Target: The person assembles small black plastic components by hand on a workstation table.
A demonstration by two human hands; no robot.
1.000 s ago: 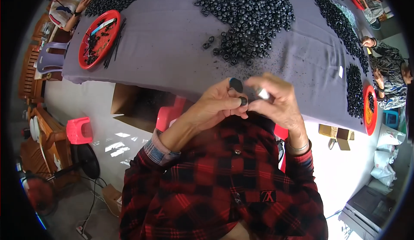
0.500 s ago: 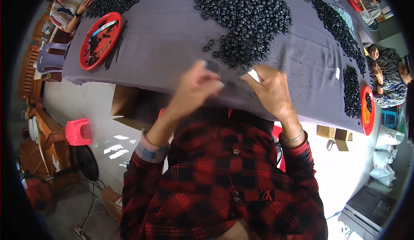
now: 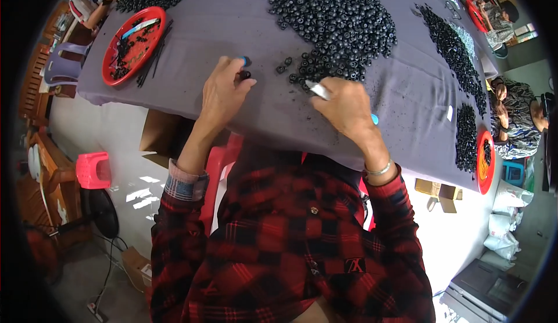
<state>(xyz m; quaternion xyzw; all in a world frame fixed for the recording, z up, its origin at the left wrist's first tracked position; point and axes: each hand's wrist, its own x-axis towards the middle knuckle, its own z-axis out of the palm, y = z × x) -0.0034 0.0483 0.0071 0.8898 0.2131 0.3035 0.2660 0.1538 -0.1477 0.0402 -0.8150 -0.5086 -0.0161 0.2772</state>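
My left hand [image 3: 222,90] is over the tablecloth, left of the heap. Its thumb and fingers curl around a small dark round piece [image 3: 245,75]; a blue-and-black band [image 3: 245,61] shows at one fingertip. My right hand [image 3: 344,103] is closed around a slim tool with a white part [image 3: 319,90] showing at the thumb and a blue end [image 3: 375,119] emerging on the other side. The tool's pointed tip is at the near edge of a large heap of small black round pieces with holes [image 3: 331,21]. Its exact kind is partly hidden by my fingers.
A red tray [image 3: 108,73] with black scraps and a blue-and-white tool stands at left, beside thin black sticks [image 3: 152,61]. More black heaps [image 3: 468,137] and an orange-red tray [image 3: 481,185] line the right. Other people [image 3: 511,105] sit around the purple-grey cloth [image 3: 407,114].
My left hand has moved left and away from me, its fingers now clearer. My right hand has shifted slightly left, turning over so the tool's blue end shows.
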